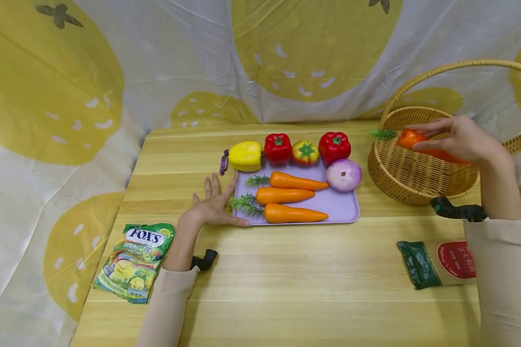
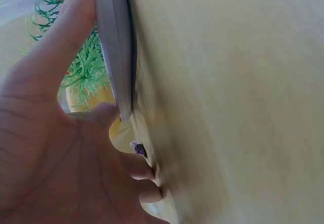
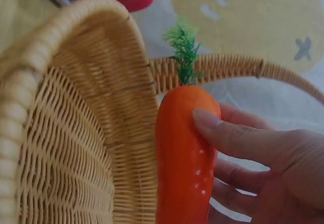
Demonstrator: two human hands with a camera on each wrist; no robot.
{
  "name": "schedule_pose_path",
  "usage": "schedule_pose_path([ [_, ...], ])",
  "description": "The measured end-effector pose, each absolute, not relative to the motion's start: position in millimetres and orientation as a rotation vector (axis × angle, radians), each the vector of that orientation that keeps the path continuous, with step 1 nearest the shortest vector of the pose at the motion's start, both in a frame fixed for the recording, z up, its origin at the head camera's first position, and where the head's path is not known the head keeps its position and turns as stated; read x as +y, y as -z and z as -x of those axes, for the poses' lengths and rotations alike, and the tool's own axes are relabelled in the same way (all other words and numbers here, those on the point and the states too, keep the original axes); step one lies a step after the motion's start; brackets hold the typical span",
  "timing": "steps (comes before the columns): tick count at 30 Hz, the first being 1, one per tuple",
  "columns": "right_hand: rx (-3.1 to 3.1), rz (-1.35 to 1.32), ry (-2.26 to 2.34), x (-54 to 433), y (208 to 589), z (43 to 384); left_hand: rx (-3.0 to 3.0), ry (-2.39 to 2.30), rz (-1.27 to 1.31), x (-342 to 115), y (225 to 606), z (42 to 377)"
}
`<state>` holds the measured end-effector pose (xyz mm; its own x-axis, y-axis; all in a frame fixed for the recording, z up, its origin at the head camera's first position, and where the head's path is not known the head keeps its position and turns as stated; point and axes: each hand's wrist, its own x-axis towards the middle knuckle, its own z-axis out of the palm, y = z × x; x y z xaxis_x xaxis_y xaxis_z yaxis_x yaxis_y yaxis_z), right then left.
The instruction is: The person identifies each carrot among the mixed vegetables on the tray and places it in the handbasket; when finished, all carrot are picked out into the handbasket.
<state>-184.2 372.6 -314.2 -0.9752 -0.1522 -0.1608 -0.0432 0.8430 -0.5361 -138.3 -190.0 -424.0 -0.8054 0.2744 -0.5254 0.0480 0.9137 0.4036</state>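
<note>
My right hand grips an orange carrot near its leafy end, between thumb and fingers. The carrot is over the opening of a wicker basket, its green top pointing left in the head view. With fingers spread, my left hand touches the left edge of a lilac tray, seen side-on along the thumb in the left wrist view. Three more carrots lie on the tray, leaves to the left. Along its back and right edges sit two red peppers, a yellow-red tomato and a purple onion.
A yellow pepper sits at the tray's back left corner, beside a small purple-wrapped candy. A green Fox's candy bag lies at the left. A green and tan packet lies front right, partly behind my right sleeve. The basket's handle arches high.
</note>
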Motion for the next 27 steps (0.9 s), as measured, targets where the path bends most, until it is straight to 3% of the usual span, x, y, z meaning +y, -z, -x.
schedule_pose_path([
  [27, 2.651, 0.104, 0.737, 417, 351, 256, 2.48, -0.513, -0.229, -187, 416, 135],
])
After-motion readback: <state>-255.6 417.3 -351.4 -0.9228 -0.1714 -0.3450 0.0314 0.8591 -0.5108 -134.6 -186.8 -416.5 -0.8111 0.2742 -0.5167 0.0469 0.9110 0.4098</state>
